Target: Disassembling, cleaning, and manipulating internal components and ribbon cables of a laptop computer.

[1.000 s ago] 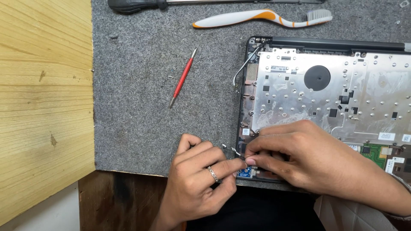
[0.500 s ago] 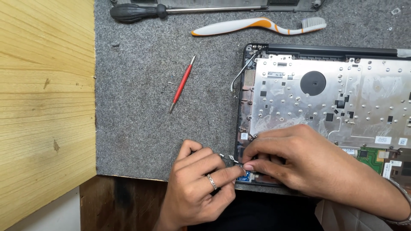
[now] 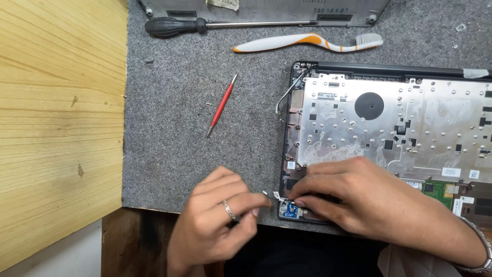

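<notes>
The laptop point(image 3: 389, 128) lies open-bottomed on the grey surface point(image 3: 174, 154), cover off and metal plate exposed, so disassembly looks well advanced. Both hands work at the laptop's near-left corner, where a small blue board point(image 3: 292, 209) is still seated. The left hand point(image 3: 218, 225) has its fingers point(image 3: 256, 202) pinched narrow on a thin white cable end point(image 3: 271, 195) just left of that corner. The right hand point(image 3: 369, 200) presses flat on the laptop, fingertips point(image 3: 297, 197) close together at the board; whether they grip anything cannot be told. Judged remaining: the board and the plate. Left of the laptop lies a red pick point(image 3: 221, 105); beyond it, a toothbrush point(image 3: 307, 42) and screwdriver point(image 3: 177, 25), both untouched.
</notes>
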